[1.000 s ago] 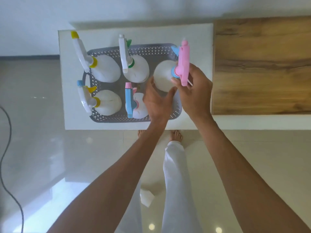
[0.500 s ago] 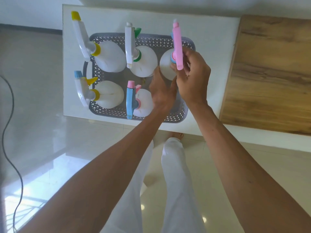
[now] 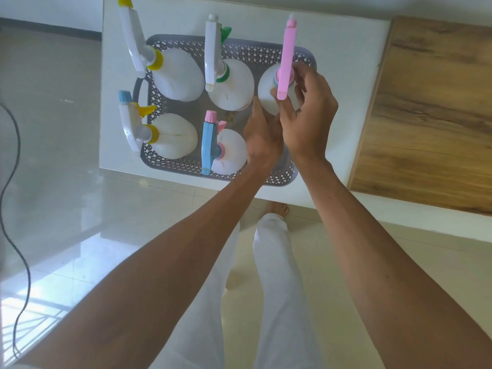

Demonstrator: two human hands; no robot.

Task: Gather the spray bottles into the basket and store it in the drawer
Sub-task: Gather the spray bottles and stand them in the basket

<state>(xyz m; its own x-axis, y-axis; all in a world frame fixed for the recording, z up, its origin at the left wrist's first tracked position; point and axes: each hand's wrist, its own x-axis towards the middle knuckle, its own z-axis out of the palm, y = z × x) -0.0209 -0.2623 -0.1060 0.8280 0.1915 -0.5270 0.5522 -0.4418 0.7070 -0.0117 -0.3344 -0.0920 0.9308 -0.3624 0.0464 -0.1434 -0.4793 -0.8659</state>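
A grey perforated basket [image 3: 277,179] sits on a white cabinet top [image 3: 343,83] and holds several white spray bottles. The bottle with the pink trigger head [image 3: 286,59] stands in the basket's far right corner. My right hand [image 3: 308,115] wraps around its neck and body. My left hand [image 3: 262,139] touches the same bottle's body [image 3: 266,94] from the near side. Other bottles stand upright: yellow collar [image 3: 175,73], green collar [image 3: 229,83], yellow trigger with blue nozzle [image 3: 170,135], blue head with pink nozzle [image 3: 226,151].
A wooden surface [image 3: 431,110] adjoins the white top on the right. Glossy tiled floor [image 3: 80,209] lies below, with a black cable [image 3: 16,182] at the left edge. My legs in white trousers [image 3: 271,275] stand in front of the cabinet.
The pink-headed bottle has settled further down into the basket's far right corner, its head now pointing straight away. Both hands stayed on it; the camera has tilted closer.
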